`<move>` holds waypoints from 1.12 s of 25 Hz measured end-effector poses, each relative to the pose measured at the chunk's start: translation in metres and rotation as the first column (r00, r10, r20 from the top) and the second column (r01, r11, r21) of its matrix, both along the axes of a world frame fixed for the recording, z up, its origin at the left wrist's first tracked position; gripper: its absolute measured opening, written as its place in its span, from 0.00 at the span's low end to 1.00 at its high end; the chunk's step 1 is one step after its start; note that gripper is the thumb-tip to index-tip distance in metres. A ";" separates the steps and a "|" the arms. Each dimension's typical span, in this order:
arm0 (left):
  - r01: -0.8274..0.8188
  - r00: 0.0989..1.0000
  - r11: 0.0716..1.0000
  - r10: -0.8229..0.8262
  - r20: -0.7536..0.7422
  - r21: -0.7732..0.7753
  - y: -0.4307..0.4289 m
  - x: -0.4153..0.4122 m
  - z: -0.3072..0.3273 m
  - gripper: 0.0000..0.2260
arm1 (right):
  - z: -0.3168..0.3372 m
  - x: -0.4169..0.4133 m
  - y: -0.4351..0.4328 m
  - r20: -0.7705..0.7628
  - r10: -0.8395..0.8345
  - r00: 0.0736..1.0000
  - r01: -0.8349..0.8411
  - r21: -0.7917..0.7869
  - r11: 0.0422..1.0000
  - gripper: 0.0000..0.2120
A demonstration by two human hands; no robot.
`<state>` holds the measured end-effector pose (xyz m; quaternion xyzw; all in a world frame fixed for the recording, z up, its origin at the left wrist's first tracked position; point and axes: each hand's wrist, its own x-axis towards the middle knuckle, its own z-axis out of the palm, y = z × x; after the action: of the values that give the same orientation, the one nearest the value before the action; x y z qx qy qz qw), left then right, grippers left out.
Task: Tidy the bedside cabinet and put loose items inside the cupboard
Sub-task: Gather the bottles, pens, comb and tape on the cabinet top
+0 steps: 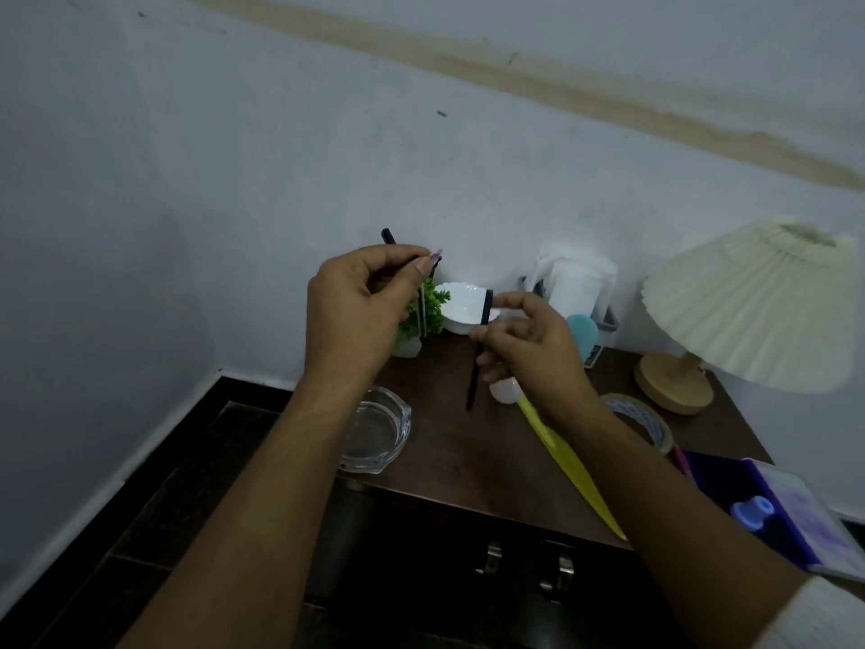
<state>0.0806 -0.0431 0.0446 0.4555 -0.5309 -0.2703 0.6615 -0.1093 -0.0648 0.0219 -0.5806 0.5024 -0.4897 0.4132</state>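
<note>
Your left hand [360,302] pinches thin dark stick [423,302]; right hand [524,348] pinches dark pen [477,363], both above cabinet top [468,461]. Ashtray [374,430], tape roll [641,421], yellow strip [568,456] remain out. Cupboard doors [421,569] closed. Early stage, I judge.

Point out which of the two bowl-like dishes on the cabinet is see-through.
The glass ashtray at the cabinet's front left corner, below the left forearm. The other, a scalloped white bowl by the wall beside the small green plant, is opaque.

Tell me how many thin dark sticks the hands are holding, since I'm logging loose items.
2. One dark stick is pinched in the left hand; the other dark stick hangs from the right hand. Fingers may hide more.
</note>
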 end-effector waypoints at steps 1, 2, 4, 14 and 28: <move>0.008 1.000 1.000 -0.008 -0.002 -0.003 0.000 -0.002 0.001 0.04 | 0.008 -0.002 0.001 0.023 0.014 1.000 -0.013 -0.041 0.999 0.17; 0.012 1.000 1.000 -0.012 -0.001 -0.007 0.000 -0.005 0.004 0.05 | 0.018 -0.004 0.000 0.025 0.024 0.999 -0.021 -0.086 0.996 0.18; 0.008 1.000 1.000 -0.008 -0.004 -0.022 -0.003 -0.009 0.013 0.07 | 0.035 -0.006 -0.003 0.021 0.028 0.999 -0.024 -0.158 0.987 0.16; -0.029 0.978 0.998 0.040 0.204 -0.055 -0.068 0.021 0.064 0.06 | 0.066 -0.007 -0.068 -0.060 -0.047 0.997 0.024 -0.338 0.941 0.15; -0.129 0.772 0.989 0.052 0.634 0.076 -0.167 0.040 0.020 0.07 | 0.025 0.043 -0.156 -0.494 -0.189 0.849 -0.091 -0.487 0.868 0.10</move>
<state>0.1210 -0.2099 0.0651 0.5821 -0.6823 -0.1002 0.4307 -0.0659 -0.2211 0.0473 -0.7643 0.4693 -0.4340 0.0844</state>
